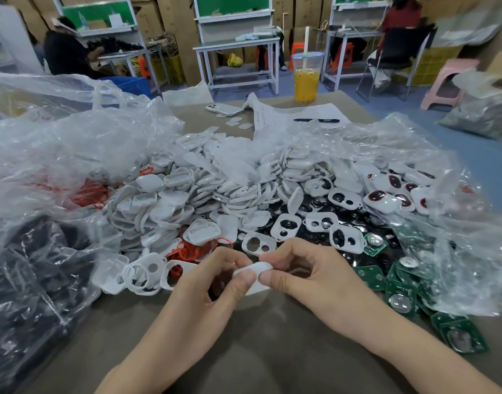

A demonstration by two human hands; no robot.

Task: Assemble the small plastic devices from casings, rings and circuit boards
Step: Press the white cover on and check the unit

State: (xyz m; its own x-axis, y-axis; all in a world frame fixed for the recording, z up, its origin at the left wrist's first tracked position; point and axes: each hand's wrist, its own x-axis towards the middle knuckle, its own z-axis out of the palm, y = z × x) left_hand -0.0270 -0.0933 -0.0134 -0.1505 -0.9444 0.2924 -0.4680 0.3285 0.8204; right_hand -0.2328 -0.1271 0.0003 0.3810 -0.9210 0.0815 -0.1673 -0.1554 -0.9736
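While both hands pinch one white casing (254,275) just above the table (244,351), left hand (213,282) and right hand (298,273) squeezing with thumbs and fingertips, I'd say they're snapping its halves together. Next it likely needs an even press round the edge. It looks small, rounded, plain white, mostly hidden; heaps of casings (215,189) and green boards (400,291) lie beyond.

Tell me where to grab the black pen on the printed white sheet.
Take the black pen at mid-barrel from above: it lies flat and crosswise on the printed white sheet, both long sides clear, so a thumb-and-finger grip spans it.
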